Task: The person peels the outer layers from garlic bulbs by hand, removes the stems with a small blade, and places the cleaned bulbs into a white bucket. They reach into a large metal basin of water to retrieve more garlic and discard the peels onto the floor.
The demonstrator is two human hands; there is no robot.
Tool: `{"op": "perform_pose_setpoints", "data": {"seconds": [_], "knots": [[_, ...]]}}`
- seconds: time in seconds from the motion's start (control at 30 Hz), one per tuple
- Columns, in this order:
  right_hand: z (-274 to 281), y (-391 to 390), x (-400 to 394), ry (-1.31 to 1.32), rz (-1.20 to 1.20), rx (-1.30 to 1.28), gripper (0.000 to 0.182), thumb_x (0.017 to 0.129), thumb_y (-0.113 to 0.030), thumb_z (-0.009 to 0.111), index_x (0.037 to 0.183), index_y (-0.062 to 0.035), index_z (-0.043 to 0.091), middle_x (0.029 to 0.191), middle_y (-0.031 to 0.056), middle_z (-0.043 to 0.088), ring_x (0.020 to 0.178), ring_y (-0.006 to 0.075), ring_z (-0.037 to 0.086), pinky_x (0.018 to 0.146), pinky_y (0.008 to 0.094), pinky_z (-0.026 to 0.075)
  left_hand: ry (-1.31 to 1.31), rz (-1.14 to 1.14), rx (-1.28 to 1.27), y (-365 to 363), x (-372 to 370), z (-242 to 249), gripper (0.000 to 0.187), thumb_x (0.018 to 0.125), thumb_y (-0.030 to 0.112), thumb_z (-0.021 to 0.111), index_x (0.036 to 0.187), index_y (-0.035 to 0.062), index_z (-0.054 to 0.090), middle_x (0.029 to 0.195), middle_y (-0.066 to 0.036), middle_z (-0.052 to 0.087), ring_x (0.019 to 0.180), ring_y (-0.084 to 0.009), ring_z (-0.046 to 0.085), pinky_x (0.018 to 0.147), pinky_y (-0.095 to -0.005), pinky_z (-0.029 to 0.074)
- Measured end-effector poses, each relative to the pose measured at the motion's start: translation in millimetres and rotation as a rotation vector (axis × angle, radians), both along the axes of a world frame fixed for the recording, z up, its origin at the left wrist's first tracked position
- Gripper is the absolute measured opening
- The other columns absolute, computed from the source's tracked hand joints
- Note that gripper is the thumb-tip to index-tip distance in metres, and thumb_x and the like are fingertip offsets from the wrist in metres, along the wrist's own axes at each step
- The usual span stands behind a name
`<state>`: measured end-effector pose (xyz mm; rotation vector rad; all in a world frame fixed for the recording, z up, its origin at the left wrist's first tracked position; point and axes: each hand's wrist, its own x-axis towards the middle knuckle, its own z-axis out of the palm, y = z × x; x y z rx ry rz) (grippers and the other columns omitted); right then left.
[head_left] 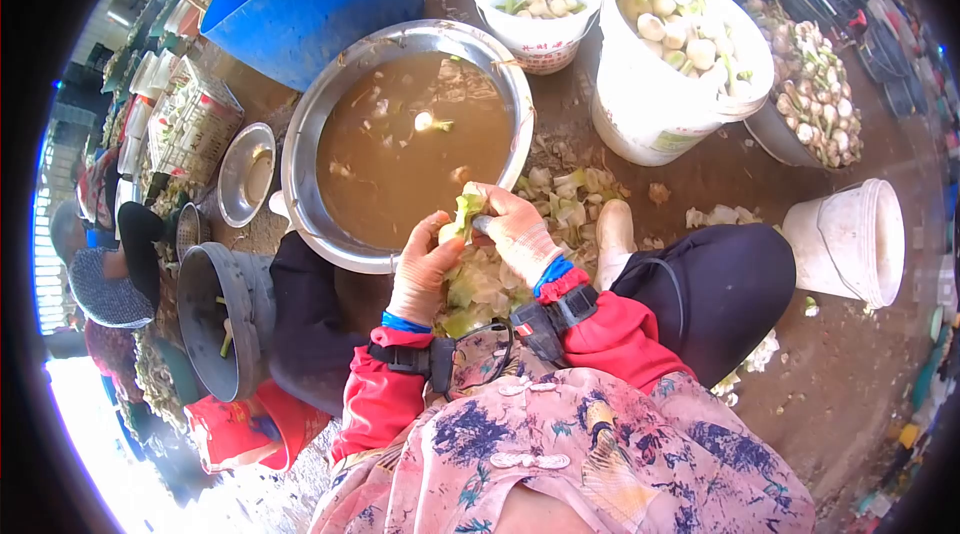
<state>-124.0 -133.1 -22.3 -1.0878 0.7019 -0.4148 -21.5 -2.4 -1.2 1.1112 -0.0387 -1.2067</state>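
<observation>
Just in front of the large metal basin [300, 149] of brown water, my two hands meet over a pale green bulb [458, 225]. My left hand [425, 259] has its fingers wrapped round the bulb from the left. From the right, my right hand [515, 226] pinches the bulb's leafy green part; a small grey thing shows between its fingers, too small to name. One peeled bulb [426, 122] floats in the basin. Leaf peelings [475, 289] lie on the ground beneath my hands.
White buckets of bulbs [640, 124] [545, 39] stand behind on the right, beside a heap of bulbs [815, 99]. A white bucket [835, 234] is at right, a blue tub [330, 4] at back left, a grey bucket [205, 324] at left. Another person's leg [140, 244] shows far left.
</observation>
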Motion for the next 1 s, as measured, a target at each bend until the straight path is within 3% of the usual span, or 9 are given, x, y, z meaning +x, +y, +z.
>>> {"op": "perform_pose_setpoints", "data": {"seconds": [0.07, 0.2, 0.4, 0.47, 0.57, 0.63, 0.83, 0.9, 1.0], "knots": [[-2, 2, 2, 0.080, 0.058, -0.260, 0.043, 0.085, 0.000, 0.056, 0.127, -0.0054, 0.055, 0.118, 0.0114, 0.064, 0.109, 0.0204, 0.061, 0.093, 0.0281, 0.046, -1.046, -0.092, 0.214, -2, 3, -13, 0.034, 0.080, 0.008, 0.070, 0.112, -0.0010, 0.060, 0.095, -0.008, 0.062, 0.081, -0.0137, 0.059, 0.072, -0.0260, 0.048], [24, 7, -1, 0.104, 0.110, -0.357, 0.045, 0.086, 0.000, 0.057, 0.131, -0.0063, 0.052, 0.120, 0.0130, 0.063, 0.111, 0.0223, 0.060, 0.093, 0.0292, 0.046, -1.272, -0.151, 0.355, -16, 1, 27, 0.016, 0.077, 0.006, 0.072, 0.090, -0.0017, 0.067, 0.087, -0.005, 0.061, 0.068, -0.0115, 0.056, 0.062, -0.0252, 0.047], [12, 11, 0, 0.084, 0.061, -0.610, 0.048, 0.084, 0.004, 0.054, 0.131, -0.0072, 0.051, 0.119, 0.0161, 0.063, 0.107, 0.0289, 0.061, 0.090, 0.0324, 0.047, -1.433, -0.261, 0.421, -21, -6, 33, 0.016, 0.075, 0.005, 0.072, 0.088, -0.0017, 0.065, 0.086, -0.007, 0.062, 0.069, -0.0125, 0.058, 0.065, -0.0265, 0.048], [17, 9, 0, 0.161, 0.033, -0.336, 0.044, 0.083, 0.004, 0.052, 0.125, -0.0077, 0.055, 0.110, 0.0170, 0.065, 0.094, 0.0286, 0.064, 0.081, 0.0325, 0.050, -1.395, -0.197, 0.358, -19, -12, 32, 0.017, 0.074, 0.005, 0.072, 0.088, -0.0012, 0.065, 0.087, -0.007, 0.062, 0.072, -0.0129, 0.059, 0.066, -0.0263, 0.048], [-47, -2, -1, 0.163, -0.203, -0.565, 0.037, 0.083, 0.001, 0.051, 0.118, -0.0089, 0.061, 0.097, 0.0154, 0.066, 0.078, 0.0234, 0.065, 0.070, 0.0311, 0.051, -1.329, 0.037, 0.175, -14, -10, 24, 0.013, 0.075, 0.006, 0.073, 0.085, 0.0035, 0.065, 0.086, -0.009, 0.065, 0.072, -0.0189, 0.062, 0.068, -0.0292, 0.050], [-57, -16, -14, 0.104, -0.234, 0.108, 0.036, 0.083, 0.005, 0.049, 0.114, -0.0055, 0.064, 0.094, 0.0092, 0.066, 0.080, 0.0175, 0.064, 0.064, 0.0295, 0.053, -0.505, 0.221, -0.150, -5, -1, 33, 0.013, 0.080, 0.004, 0.072, 0.091, 0.0035, 0.065, 0.098, -0.006, 0.063, 0.090, -0.0170, 0.060, 0.085, -0.0305, 0.048], [-17, -25, -21, 0.739, 0.422, -0.550, 0.040, 0.083, 0.005, 0.045, 0.117, -0.0052, 0.064, 0.102, 0.0122, 0.068, 0.094, 0.0231, 0.065, 0.077, 0.0314, 0.053, 0.084, 0.115, -0.377, 20, 21, 34, 0.035, 0.088, 0.012, 0.064, 0.121, 0.0064, 0.053, 0.111, -0.010, 0.059, 0.104, -0.0258, 0.060, 0.094, -0.0394, 0.050], [6, -11, -13, 0.286, 0.068, -0.423, 0.036, 0.083, -0.017, 0.071, 0.116, -0.0028, 0.063, 0.105, 0.0066, 0.069, 0.096, 0.0153, 0.063, 0.082, 0.0315, 0.049, 0.133, 0.108, -0.311, 24, 16, 23, 0.040, 0.088, 0.012, 0.064, 0.126, 0.0073, 0.050, 0.112, -0.010, 0.059, 0.104, -0.0252, 0.060, 0.092, -0.0386, 0.050], [16, 1, -1, -0.230, 0.178, -0.145, 0.038, 0.088, -0.009, 0.064, 0.125, -0.0032, 0.056, 0.112, 0.0048, 0.065, 0.101, 0.0121, 0.060, 0.087, 0.0254, 0.047, -0.099, 0.051, -0.185, 19, 9, 5, 0.054, 0.086, 0.011, 0.069, 0.135, 0.0068, 0.046, 0.117, -0.006, 0.057, 0.106, -0.0202, 0.057, 0.091, -0.0329, 0.046]]}}
